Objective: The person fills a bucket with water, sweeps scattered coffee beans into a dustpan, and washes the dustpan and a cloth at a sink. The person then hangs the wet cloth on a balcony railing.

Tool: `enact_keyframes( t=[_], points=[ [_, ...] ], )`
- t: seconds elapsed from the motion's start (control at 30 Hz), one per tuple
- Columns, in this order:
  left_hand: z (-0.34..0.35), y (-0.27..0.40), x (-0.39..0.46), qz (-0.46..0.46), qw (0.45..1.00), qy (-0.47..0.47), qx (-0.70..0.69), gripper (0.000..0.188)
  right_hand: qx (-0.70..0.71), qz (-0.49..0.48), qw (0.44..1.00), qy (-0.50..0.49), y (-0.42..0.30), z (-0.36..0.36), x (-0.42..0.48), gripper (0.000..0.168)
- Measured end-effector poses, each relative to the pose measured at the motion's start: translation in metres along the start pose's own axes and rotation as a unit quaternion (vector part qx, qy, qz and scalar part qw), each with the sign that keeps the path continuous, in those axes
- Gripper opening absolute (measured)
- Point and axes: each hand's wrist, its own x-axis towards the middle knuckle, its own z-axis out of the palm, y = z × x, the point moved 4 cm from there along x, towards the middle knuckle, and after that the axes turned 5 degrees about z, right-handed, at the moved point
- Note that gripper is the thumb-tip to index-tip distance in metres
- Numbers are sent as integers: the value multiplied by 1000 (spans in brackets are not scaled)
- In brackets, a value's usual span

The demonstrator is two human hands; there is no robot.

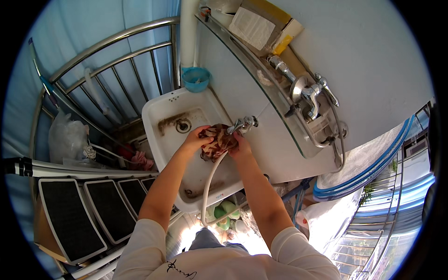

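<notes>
A brown and tan patterned cloth is bunched between my two hands, just below a chrome tap on the wall. My left hand grips its left side with the thumb on top. On its right side, close under the tap, my right hand has hold of it. Both hands are above a white ceramic sink with brown stains around its drain. From beneath the cloth a pale hose runs down over the sink's front rim. Whether the hose touches the tap is hidden.
A blue plastic basket sits at the sink's back corner. A glass shelf with a metal rail and a shower mixer juts from the right wall. A folding step ladder leans at the left, near steel railings.
</notes>
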Motion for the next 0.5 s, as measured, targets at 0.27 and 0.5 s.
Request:
enact_keyframes(
  t=[0.27,0.5],
  points=[
    [-41,12,6,211,893,181,355,22,-119,-95,988,17,8,6,-16,29],
    [-15,46,2,215,815,228,487,18,-347,-219,899,155,-11,-4,-33,40]
  ],
)
